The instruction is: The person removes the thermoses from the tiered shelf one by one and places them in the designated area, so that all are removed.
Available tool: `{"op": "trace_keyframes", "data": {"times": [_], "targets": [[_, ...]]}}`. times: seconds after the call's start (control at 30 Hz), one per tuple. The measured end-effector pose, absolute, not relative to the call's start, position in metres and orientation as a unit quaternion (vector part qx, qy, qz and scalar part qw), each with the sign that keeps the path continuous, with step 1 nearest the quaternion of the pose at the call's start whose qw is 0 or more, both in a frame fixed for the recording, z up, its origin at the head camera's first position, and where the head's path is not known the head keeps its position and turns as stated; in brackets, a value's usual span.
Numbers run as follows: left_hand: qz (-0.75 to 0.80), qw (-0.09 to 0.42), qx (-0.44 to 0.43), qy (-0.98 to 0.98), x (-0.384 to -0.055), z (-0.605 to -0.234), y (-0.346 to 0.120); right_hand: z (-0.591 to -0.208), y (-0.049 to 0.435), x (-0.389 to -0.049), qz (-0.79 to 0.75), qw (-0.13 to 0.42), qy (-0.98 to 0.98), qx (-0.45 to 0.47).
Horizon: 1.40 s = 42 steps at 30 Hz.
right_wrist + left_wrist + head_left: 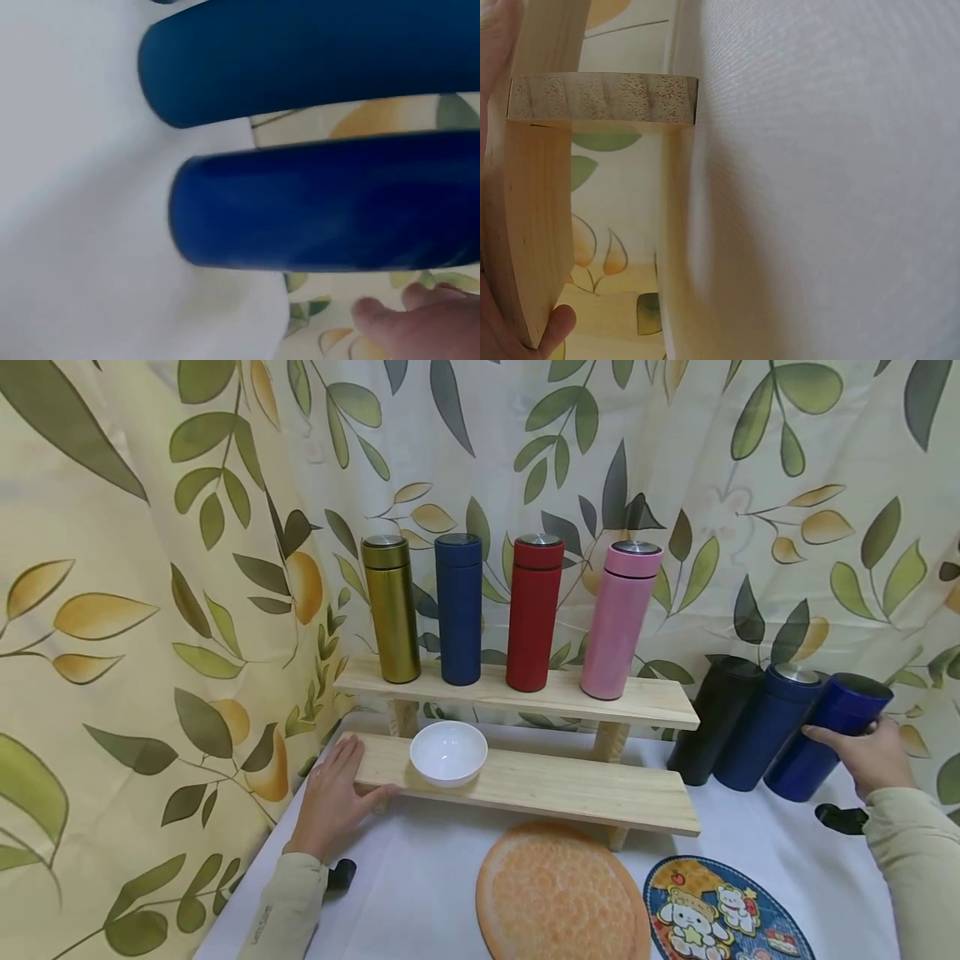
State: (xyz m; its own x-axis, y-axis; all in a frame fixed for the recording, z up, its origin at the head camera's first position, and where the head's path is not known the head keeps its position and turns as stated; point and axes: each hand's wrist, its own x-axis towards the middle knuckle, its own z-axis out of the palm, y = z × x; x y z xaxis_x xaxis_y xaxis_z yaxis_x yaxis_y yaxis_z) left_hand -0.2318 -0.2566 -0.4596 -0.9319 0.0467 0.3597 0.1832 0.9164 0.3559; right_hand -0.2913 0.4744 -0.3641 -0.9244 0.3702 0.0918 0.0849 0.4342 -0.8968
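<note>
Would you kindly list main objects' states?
Gold bottle: upright, capped
Blue shelf bottle: upright, capped
Red bottle: upright, capped
Pink bottle: upright, capped
Bowl: empty
Black bottle: upright
Middle table bottle: upright, capped
Glossy blue bottle: capped, gripped by right hand
Shelf: held by left hand

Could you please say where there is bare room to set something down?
There is room on the lower pale wooden shelf, right of the round white bowl, and on the white tabletop between the left hand and the round orange mat. By the right hand it is crowded: three cylindrical bottles, glossy blue, navy and black.
</note>
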Motion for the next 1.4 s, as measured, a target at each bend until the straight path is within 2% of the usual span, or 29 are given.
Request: {"op": "trace_keyframes", "data": {"times": [0.13,0.37,0.5,0.7,0.93,1.2,1.4], "targets": [[-0.197,0.179,-0.063,-0.962,-0.231,-0.459,-0.256,-0.350,0.471,-0.285,0.551,0.170,-0.806,-0.136],[-0.191,0.180,-0.065,-0.963,-0.230,-0.459,-0.256,-0.297,0.443,-0.279,0.568,0.252,-0.773,-0.126],[-0.196,0.176,-0.062,-0.963,-0.230,-0.459,-0.256,-0.270,0.418,-0.281,0.649,0.282,-0.705,-0.048],[-0.197,0.173,-0.061,-0.963,-0.231,-0.459,-0.256,-0.244,0.383,-0.288,0.754,0.247,-0.601,0.097],[-0.209,0.172,-0.059,-0.961,-0.231,-0.461,-0.256,-0.224,0.339,-0.292,0.806,0.197,-0.517,0.209],[-0.210,0.202,-0.076,-0.954,-0.230,-0.460,-0.257,-0.212,0.293,-0.291,0.818,0.165,-0.484,0.262],[-0.210,0.197,-0.077,-0.955,-0.229,-0.459,-0.256,-0.208,0.263,-0.291,0.813,0.153,-0.495,0.264]]}}
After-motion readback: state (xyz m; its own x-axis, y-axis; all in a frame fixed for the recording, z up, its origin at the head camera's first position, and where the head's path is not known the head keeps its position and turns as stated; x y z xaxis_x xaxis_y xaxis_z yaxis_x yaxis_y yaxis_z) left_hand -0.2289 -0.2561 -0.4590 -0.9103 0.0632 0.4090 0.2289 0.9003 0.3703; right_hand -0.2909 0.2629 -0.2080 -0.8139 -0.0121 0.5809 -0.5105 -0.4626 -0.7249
